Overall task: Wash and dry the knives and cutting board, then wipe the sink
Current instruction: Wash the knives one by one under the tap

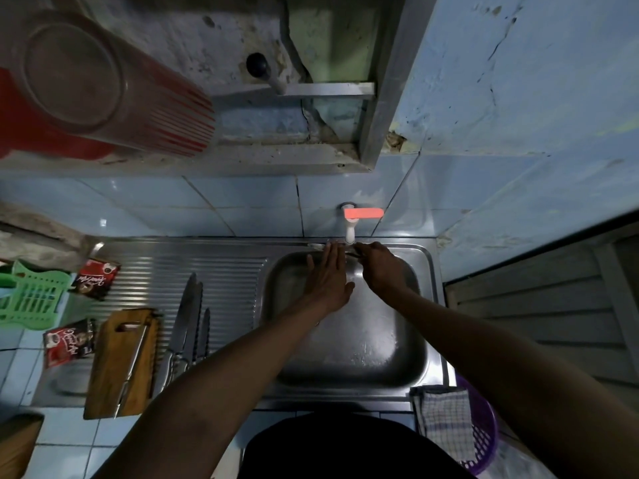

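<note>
Fingers: left hand (328, 278) flat, released; right hand (378, 267) grasping a knife (340, 249) | under tap (350, 233), sink's (427, 257) back edge | advice: wipe away from the edge.

Two red sachets (95, 279) (71, 342) carry cursive script, too small and tilted to read.
</note>
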